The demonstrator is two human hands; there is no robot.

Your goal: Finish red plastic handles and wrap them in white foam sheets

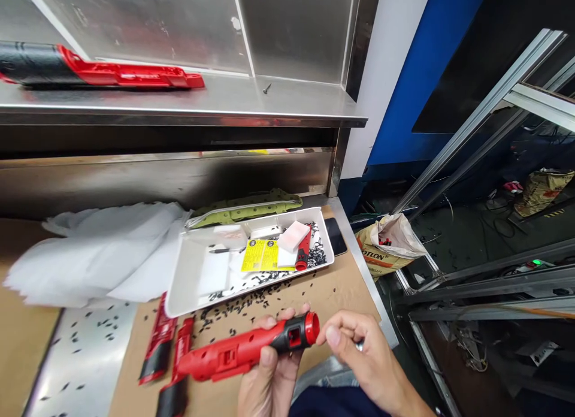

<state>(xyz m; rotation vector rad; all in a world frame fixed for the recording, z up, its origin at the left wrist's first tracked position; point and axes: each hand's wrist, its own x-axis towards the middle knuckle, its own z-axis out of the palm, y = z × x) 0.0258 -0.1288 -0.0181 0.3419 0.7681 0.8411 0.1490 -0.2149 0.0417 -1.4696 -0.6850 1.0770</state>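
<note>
My left hand is wrapped round a red and black plastic tool housing, held tilted above the cardboard. The housing has a square opening in its black part and a round red collar at the right end. Beside that collar is my right hand, thumb and forefinger pinched together at its rim. Whatever they pinch is too small to make out, and a small shiny bit shows under the fingers. Two more red and black housings lie on the cardboard at the left.
A white tray holds a yellow card, white blocks and black bits. Behind it lies a green strip; a phone lies at its right. White sheets are piled left. A metal shelf carries another housing and a screw.
</note>
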